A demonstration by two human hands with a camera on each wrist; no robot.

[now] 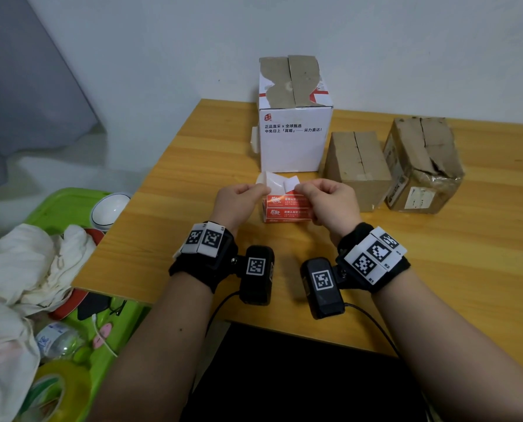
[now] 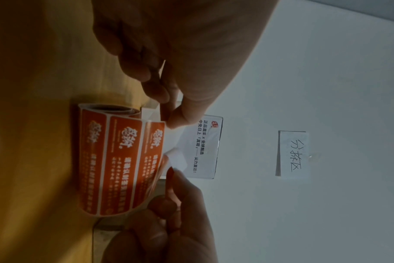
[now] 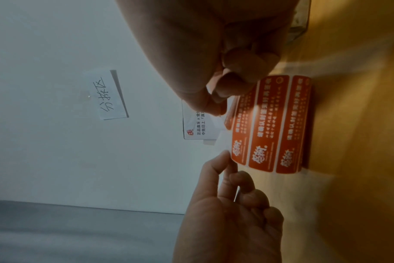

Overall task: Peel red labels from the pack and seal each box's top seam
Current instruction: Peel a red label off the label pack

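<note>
A roll of red labels (image 1: 286, 210) lies on the wooden table (image 1: 193, 184) between my hands, with its free end lifted. My left hand (image 1: 261, 190) pinches the left end of the white backing strip (image 1: 272, 181). My right hand (image 1: 298, 187) pinches the right corner, where a red label (image 3: 229, 115) curls away from the backing. In the left wrist view the roll (image 2: 115, 160) shows three red labels side by side. A white box (image 1: 293, 138) with a torn top stands just behind the roll. Two brown boxes (image 1: 357, 166) (image 1: 421, 166) with open top seams stand to its right.
A green tray (image 1: 56, 205) left of the table holds cloths, a white bowl (image 1: 109, 210), a bottle and a tape roll (image 1: 59, 388). A handwritten paper note (image 2: 291, 154) hangs on the wall behind. The table's near edge runs just under my wrists.
</note>
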